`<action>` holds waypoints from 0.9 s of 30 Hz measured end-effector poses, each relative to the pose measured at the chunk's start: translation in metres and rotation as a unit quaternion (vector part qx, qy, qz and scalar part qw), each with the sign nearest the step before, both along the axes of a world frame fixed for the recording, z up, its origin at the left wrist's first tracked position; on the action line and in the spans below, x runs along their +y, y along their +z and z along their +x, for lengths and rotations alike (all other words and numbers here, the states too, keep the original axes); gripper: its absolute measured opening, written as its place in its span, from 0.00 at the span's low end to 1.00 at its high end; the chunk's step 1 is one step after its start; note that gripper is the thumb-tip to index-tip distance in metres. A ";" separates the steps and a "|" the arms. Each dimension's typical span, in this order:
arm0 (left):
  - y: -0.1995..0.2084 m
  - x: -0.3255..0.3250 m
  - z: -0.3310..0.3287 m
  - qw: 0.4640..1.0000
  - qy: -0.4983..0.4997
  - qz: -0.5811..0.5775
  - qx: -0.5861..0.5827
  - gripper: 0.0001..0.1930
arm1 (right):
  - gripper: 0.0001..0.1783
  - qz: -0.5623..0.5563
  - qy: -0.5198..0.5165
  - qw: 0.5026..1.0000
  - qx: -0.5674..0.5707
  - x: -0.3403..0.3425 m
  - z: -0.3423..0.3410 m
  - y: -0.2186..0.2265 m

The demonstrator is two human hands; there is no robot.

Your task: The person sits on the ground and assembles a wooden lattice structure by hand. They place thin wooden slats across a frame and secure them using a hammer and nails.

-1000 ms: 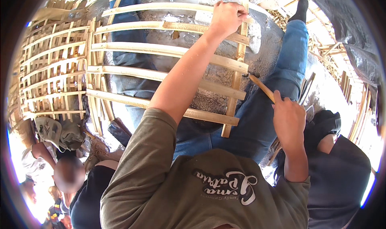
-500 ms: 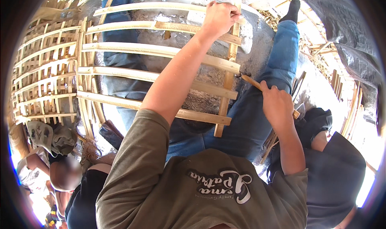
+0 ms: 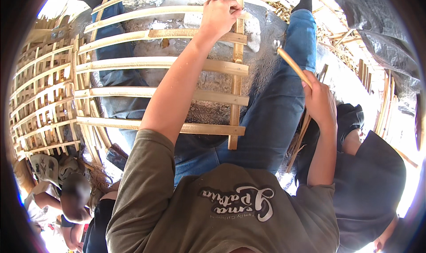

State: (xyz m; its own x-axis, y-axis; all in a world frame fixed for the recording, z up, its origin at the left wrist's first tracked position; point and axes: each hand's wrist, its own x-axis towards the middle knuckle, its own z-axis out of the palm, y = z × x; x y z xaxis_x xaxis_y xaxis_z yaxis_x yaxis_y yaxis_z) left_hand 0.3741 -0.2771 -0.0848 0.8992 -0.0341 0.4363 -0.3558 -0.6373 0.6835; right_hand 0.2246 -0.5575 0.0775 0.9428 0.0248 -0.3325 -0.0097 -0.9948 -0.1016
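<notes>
A ladder-like frame of pale bamboo slats (image 3: 155, 64) lies across my spread legs. Its slat ends rest on an upright bamboo strip (image 3: 235, 93) at the right. At the top of this strip, my left hand (image 3: 221, 17) is closed in a pinch by a slat's end; what its fingertips hold is too small to make out. My right hand (image 3: 320, 99) is wrapped round the wooden handle of a hammer (image 3: 293, 65). The hammer's small metal head is raised, apart from the strip, over the grey ground beside my right leg.
A finished-looking woven bamboo lattice (image 3: 42, 97) lies at the left. Other people sit close by: a person in dark clothes (image 3: 366, 186) at the right, others at the lower left near a cap (image 3: 44, 166). Dark plastic sheeting (image 3: 377, 35) hangs at the upper right, with loose bamboo strips (image 3: 385, 102) below.
My right hand has lifted the hammer, its head moving up and away from the strip. The frame and my left hand appear further left in the view; the left hand keeps its pinch.
</notes>
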 end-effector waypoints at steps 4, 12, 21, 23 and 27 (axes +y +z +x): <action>0.003 -0.003 0.000 1.000 0.006 0.012 -0.002 0.06 | 0.17 0.099 0.018 0.988 -0.114 -0.019 0.002 -0.017; 0.006 -0.002 -0.003 1.000 0.004 -0.008 0.010 0.06 | 0.18 0.155 -0.015 0.979 -0.130 -0.014 0.003 -0.018; 0.007 -0.001 -0.004 0.999 0.003 0.033 -0.024 0.08 | 0.20 0.186 -0.017 0.973 -0.133 0.003 0.006 -0.025; 0.007 -0.001 -0.004 1.000 0.000 0.023 -0.017 0.07 | 0.20 0.202 -0.002 0.967 -0.156 0.001 0.008 -0.035; 0.008 -0.001 -0.005 1.000 0.009 0.020 0.014 0.06 | 0.18 0.318 -0.065 0.944 -0.060 0.006 0.016 -0.035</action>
State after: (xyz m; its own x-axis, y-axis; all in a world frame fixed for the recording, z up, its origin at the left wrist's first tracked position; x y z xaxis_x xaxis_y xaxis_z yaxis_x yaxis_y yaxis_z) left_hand 0.3691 -0.2778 -0.0773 0.9119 -0.0349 0.4090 -0.3250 -0.6699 0.6675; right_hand 0.2402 -0.5511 0.0427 0.9814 0.0647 -0.1810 -0.0789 -0.7230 -0.6863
